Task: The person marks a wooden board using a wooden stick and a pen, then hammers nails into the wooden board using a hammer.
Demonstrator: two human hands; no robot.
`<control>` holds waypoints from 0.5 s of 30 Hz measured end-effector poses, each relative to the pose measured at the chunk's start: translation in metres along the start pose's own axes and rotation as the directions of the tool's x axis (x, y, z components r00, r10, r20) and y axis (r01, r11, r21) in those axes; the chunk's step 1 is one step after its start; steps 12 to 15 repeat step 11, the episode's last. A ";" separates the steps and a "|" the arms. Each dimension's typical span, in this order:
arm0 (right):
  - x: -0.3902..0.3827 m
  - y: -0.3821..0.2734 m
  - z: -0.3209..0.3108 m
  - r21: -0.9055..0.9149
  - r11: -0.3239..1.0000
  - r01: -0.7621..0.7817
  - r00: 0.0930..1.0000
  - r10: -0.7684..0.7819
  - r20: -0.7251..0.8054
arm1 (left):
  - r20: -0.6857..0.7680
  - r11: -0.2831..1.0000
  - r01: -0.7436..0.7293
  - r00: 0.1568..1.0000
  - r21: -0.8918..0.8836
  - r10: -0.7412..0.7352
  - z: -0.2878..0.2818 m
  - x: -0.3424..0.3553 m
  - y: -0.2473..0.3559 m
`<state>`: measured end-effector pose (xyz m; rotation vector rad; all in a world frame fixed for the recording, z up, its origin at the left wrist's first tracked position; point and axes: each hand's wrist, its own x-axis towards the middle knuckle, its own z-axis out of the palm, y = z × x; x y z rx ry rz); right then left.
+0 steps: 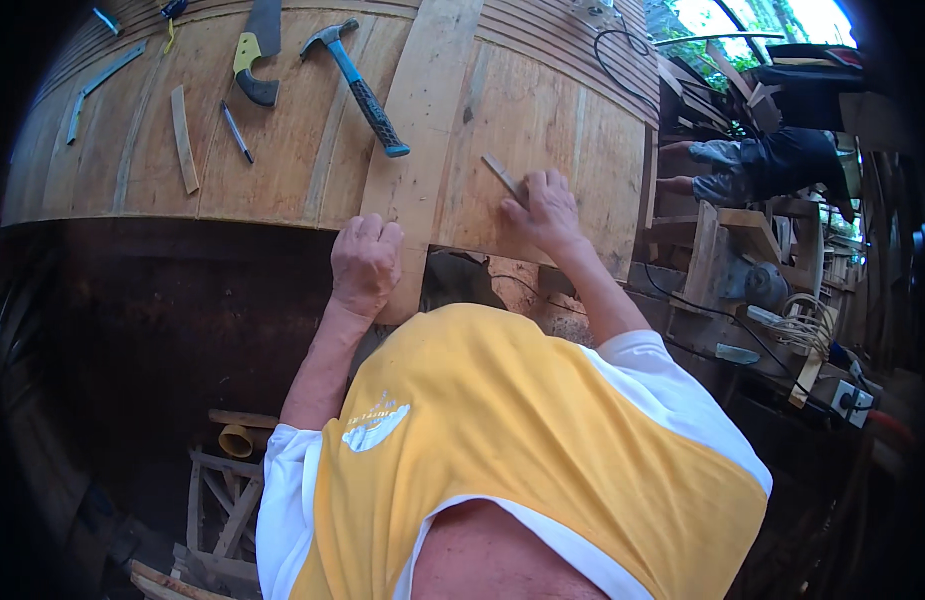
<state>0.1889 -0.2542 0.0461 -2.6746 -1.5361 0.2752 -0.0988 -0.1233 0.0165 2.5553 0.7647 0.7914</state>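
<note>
A long wooden plank (414,130) lies across the wooden panel top (282,180) and juts past its near edge. My left hand (367,262) is closed at the left side of this plank, by the panel's near edge; its fingertips are hidden. To the right of the plank, my right hand (549,212) rests low over the panel. Its fingers are closed on a narrow flat strip (500,175), whose far end points up and left. The strip's near end is hidden under the fingers.
On the panel lie a blue-handled claw hammer (357,90), a handsaw (257,60), a pen (236,132), a thin wood strip (183,140) and an angled metal piece (92,88). A person (772,165) bends at the right, near coiled cable (804,325) and a socket box (851,403).
</note>
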 end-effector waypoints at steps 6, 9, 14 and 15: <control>0.005 -0.011 0.012 0.479 0.875 -0.073 0.986 0.137 -0.100 | 0.006 0.983 -0.178 0.984 0.039 0.178 0.001 0.004 -0.003; 0.054 -0.097 -0.004 0.663 0.742 0.099 0.989 -0.002 -0.146 | 0.023 0.984 -0.180 0.983 0.001 0.180 0.004 0.004 -0.008; 0.088 -0.148 0.009 0.579 0.781 0.234 0.967 -0.125 -0.222 | -0.084 0.993 -0.113 0.990 -0.014 0.112 0.016 -0.001 -0.007; 0.088 -0.148 0.009 0.579 0.781 0.234 0.967 -0.125 -0.222 | -0.084 0.993 -0.113 0.990 -0.014 0.112 0.016 -0.001 -0.007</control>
